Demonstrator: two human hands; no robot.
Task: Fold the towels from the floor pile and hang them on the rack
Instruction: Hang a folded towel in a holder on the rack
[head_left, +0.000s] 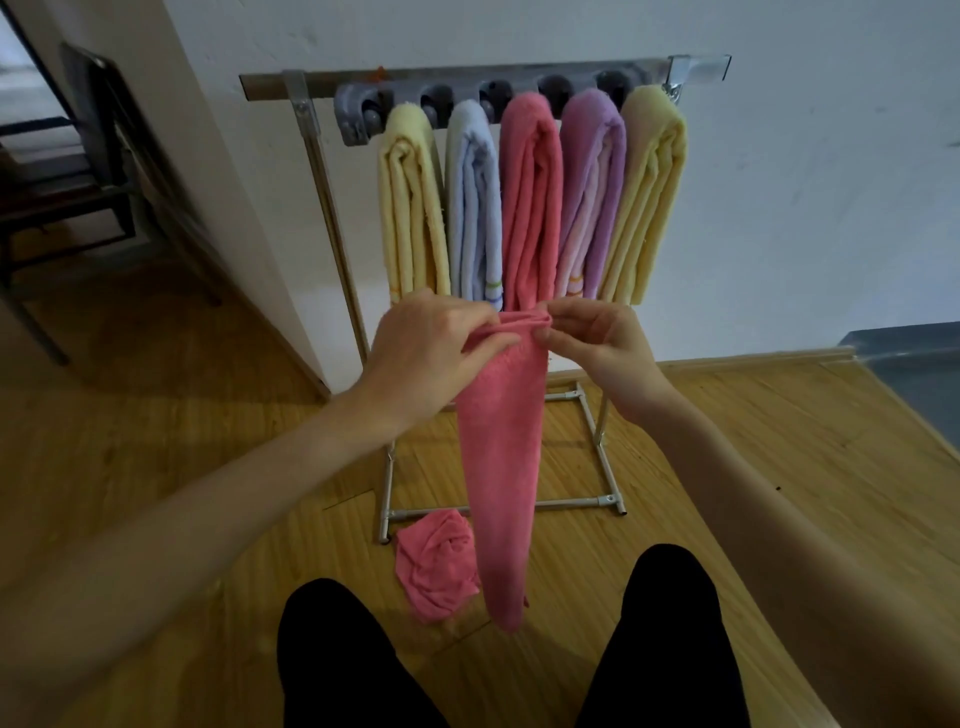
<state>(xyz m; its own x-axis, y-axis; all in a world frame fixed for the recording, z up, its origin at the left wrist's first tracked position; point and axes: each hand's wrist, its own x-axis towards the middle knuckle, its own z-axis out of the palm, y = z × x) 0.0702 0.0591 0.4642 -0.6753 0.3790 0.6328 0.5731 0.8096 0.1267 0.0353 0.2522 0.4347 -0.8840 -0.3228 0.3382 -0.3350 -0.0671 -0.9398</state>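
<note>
We see both hands pinching the top edge of a folded pink towel (501, 467), the left hand (431, 353) at its left corner, the right hand (597, 343) at its right. The towel hangs long in front of the rack (322, 171), where five folded towels (530, 202) hang side by side. A crumpled pink towel (436, 566) lies on the wood floor (156, 415) by the rack's base.

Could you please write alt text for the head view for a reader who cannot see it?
Left hand and right hand pinch the top of a long folded pink towel before a metal rack holding five folded towels; a crumpled pink towel lies on the wooden floor.
</note>
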